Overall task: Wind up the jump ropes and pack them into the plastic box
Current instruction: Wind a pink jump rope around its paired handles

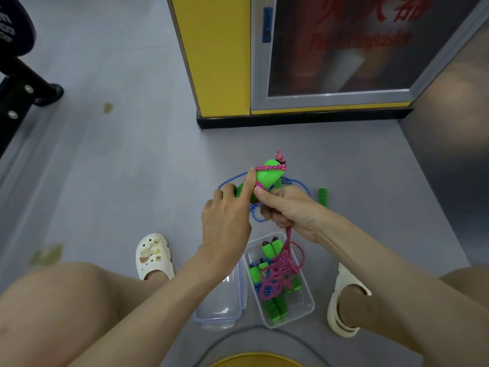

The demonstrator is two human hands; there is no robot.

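Nearest, a clear rectangular plastic box (307,309) sits on the grey floor (132,181) between the person's feet, holding wound ropes with green foam handles; its clear lid (219,305) lies just left. A pink braided jump rope (267,168) trails down into the box. Beyond the box, the right hand (288,210) grips this rope's paired green handles (267,178) and cord, while the left hand (227,221) presses its straight index finger on the wraps. Farther off, a blue cord jump rope (254,211) lies loose on the floor.

pink braided rope (267,168) flecked with orange, bright green foam handles (266,178), blue rope (297,182), clear plastic box (304,309), clear lid (219,308) edged blue, cream clogs (153,256), grey floor (119,168) with yellowish stains (107,107), yellow pillar (219,62), black skirting (304,120)
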